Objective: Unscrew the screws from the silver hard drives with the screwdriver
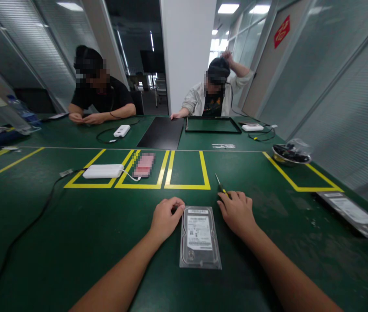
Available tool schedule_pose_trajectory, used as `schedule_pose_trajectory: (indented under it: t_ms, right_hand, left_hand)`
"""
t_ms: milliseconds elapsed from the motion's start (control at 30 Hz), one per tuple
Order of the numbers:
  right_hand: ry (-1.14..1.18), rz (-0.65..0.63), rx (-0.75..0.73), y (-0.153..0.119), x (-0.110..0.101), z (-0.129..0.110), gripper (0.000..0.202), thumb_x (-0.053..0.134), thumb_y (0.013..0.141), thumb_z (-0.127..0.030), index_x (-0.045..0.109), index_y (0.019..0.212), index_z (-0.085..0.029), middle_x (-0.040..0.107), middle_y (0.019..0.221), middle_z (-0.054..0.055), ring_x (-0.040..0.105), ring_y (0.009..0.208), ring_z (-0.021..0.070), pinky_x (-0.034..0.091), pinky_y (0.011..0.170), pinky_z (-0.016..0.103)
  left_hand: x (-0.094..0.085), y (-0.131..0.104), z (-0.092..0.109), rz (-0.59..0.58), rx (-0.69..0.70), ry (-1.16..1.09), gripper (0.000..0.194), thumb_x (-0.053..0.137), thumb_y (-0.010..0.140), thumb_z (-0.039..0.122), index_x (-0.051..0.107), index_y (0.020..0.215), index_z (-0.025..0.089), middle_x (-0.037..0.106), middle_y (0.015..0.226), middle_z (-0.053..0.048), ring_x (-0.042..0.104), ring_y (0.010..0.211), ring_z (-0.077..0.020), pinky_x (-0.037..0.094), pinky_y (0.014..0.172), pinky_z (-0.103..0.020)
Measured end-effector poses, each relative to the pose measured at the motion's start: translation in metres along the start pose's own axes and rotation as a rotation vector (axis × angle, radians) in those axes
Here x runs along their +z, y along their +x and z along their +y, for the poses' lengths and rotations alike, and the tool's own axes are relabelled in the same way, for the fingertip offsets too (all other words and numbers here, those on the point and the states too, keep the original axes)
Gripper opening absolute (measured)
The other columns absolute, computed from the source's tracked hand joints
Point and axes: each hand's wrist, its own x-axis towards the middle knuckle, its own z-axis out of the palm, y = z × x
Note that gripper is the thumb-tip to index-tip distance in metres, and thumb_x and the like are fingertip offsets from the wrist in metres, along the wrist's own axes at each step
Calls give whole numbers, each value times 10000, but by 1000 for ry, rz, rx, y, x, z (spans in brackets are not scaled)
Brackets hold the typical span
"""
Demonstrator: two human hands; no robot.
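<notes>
A hard drive [198, 234] with a white label lies flat on the green table [112, 242], straight in front of me. My left hand [168, 216] is closed at its upper left corner, with thumb and curled index finger pinched together against the edge. Just past the drive's upper right side, my right hand [237, 212] rests on the table with its fingers bent over the handle of a screwdriver [223, 190]. The screwdriver's thin metal shaft points away from me, and my fingers cover part of the yellow and black handle.
Yellow tape [187, 187] marks boxes on the table. A white power bank [103, 171] is cabled to a pink phone-like item [144, 165]. At right are a metal bowl [290, 161] and another drive [354, 212]. Two people sit opposite, near a black panel [162, 132] and frame [213, 130].
</notes>
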Motion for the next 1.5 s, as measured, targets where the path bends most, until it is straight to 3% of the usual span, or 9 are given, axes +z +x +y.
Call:
schedule_pose_trajectory:
  t_ms: [233,433,533,667,767,1267,1500]
  right_hand:
    - [178,73,-28,4,-4,12,270,526,896,-152,649,1132,-200,648,957,98,596,892,234,432,782,343]
    - [405,203,-61,-2,-15,4,315,394,982,-290,537,1238,-174,684,1053,112,664,951,228,509,850,351]
    - [493,156,-149,-9,-13,-9,284,359,982,-232,527,1208,-194,718,960,72,697,892,198,537,823,322]
    - [551,40,-321,-16,-4,-30,266,427,927,-164,538,1166,-204,662,1218,100,612,1165,215,468,1028,400]
    - [571,-42,-396,-20,2,-40,302,461,907,-143,521,1197,-198,618,1297,106,551,1258,226,363,1132,479]
    - [625,-114,-366,-25,2,-49,382,450,869,-66,484,1230,-187,614,1267,121,544,1259,238,320,1159,518]
    - [628,-102,-340,-26,1,-51,317,440,897,-93,498,1193,-189,619,1239,111,552,1236,234,319,1162,508]
  left_hand:
    - [-1,-1,1,-1,1,-7,147,563,876,277,696,847,222,716,820,7,610,790,-177,415,715,-289]
    - [0,-1,0,5,-3,-15,141,567,877,274,697,859,222,718,827,5,614,793,-179,426,717,-289]
    - [1,-1,-1,8,-6,-19,136,573,874,270,700,861,221,718,829,3,618,802,-179,432,719,-286]
    - [2,-1,-2,4,-7,-29,125,583,866,260,699,857,217,719,834,0,623,801,-176,446,723,-282]
    - [2,0,-3,0,-9,-42,127,579,865,249,700,871,213,721,851,-5,632,813,-174,456,729,-279]
    - [-3,-3,-3,-14,-29,-85,128,578,845,226,704,863,209,720,856,-6,635,812,-172,463,743,-286]
    - [-2,-3,-4,-19,-38,-110,114,577,836,241,683,846,203,708,818,2,634,757,-157,469,705,-267]
